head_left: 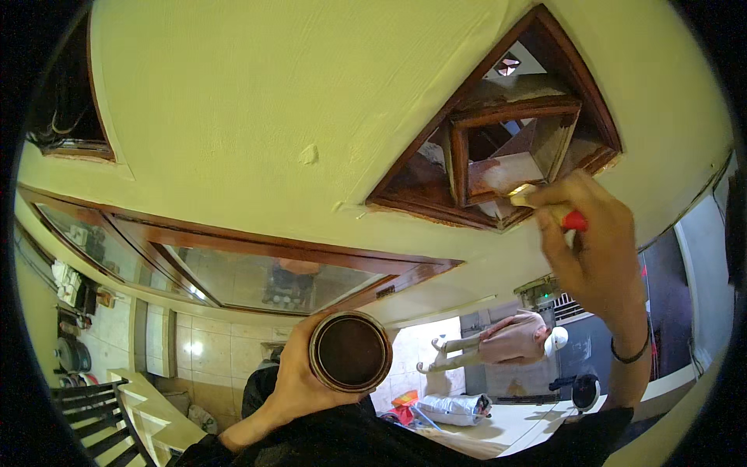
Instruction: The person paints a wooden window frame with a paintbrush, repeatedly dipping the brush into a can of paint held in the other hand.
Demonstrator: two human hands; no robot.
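Note:
My left hand (289, 377) is wrapped round an open round can (350, 352) of dark brown liquid, held low in the middle of the head view. Up at the right, my right hand (595, 241) grips a paintbrush (526, 194) with a pale head and a red part on its handle. The brush tip is at the lower edge of a square inner frame (461, 167), set within a larger angular frame (416, 165) of dark reddish-brown wood in the wall. Whether the bristles touch the wood is hard to tell.
Pale yellow-green wall (233, 101) surrounds the frames. A long wood-framed glass panel (272, 272) runs along the left. Beyond, a person in a white cap (513, 338) stands on the tiled floor near a grey-white bundle (454, 409). A dark railing (101, 420) is at lower left.

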